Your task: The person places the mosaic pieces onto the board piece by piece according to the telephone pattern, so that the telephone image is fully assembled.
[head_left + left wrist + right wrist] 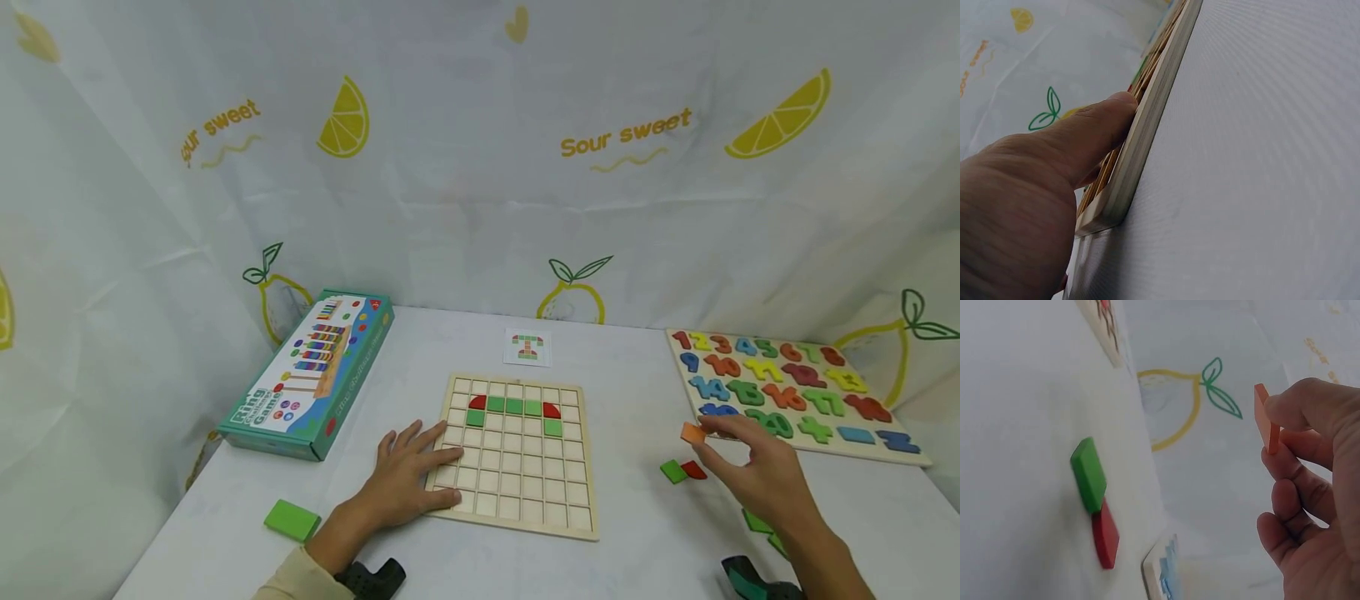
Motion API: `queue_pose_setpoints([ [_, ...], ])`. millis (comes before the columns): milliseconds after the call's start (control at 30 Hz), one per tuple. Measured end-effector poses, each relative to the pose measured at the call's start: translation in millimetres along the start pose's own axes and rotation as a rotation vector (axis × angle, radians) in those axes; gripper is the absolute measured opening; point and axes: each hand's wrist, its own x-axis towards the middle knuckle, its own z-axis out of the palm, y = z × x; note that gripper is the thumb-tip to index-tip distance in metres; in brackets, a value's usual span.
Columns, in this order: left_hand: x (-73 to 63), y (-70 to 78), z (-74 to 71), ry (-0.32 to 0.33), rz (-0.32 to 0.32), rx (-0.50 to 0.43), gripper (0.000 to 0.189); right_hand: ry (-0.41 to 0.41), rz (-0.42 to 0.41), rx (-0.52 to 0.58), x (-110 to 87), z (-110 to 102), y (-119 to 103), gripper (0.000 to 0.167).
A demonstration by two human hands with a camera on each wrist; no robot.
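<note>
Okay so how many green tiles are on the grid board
5 green tiles: three side by side between the two red pieces, and one directly below each red piece. The left hand covers part of the board, so others could be hidden.

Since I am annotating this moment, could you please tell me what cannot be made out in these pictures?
Head view: the cells of the wooden grid board beneath the left hand, which covers them.
Head view: parts of two green blocks, hidden by the right forearm.
Head view: lettering on the teal box, partly too small.
Right wrist view: part of the orange block, behind the right hand.
Right wrist view: most of the number puzzle board, cut off below.
</note>
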Motion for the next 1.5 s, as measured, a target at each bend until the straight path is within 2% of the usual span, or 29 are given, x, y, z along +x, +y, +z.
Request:
queue_pose_setpoints([
  [233, -0.9, 0.3, 0.3, 0.006, 0.014, 0.016, 0.061, 0.001, -0.079, 0.077, 11.5, 1.4, -30.0, 0.037],
  [467, -0.3, -0.6, -0.2, 0.001, 0.012, 0.028, 0.061, 0.043, -0.213, 0.179, 23.9, 13.1, -52.5, 0.039],
  [567, 0.0, -1.2, 0.4, 0.002, 0.010, 0.035, 0.062, 0.048, -0.250, 0.189, 29.4, 19.7, -62.5, 0.040],
  [733, -0.4, -1.5, 0.7, 0.000, 0.005, 0.033, 0.061, 0.043, -0.266, 0.209, 37.2, 32.7, -80.6, 0.038],
  [933, -0.5, -0.6, 0.2, -0.002, 0.003, 0.021, 0.061, 0.028, -0.303, 0.276, 46.1, 51.9, -98.0, 0.036],
  [1067, -0.1, -1.0, -0.1, -0.004, 0.007, 0.024, 0.062, 0.006, -0.299, 0.328, 50.1, 67.3, -106.6, 0.034],
  [1500, -0.2, -0.7, -1.1, -0.005, 0.006, 0.017, 0.061, -0.070, -0.314, 0.476, 53.5, 128.4, -111.8, 0.031],
])
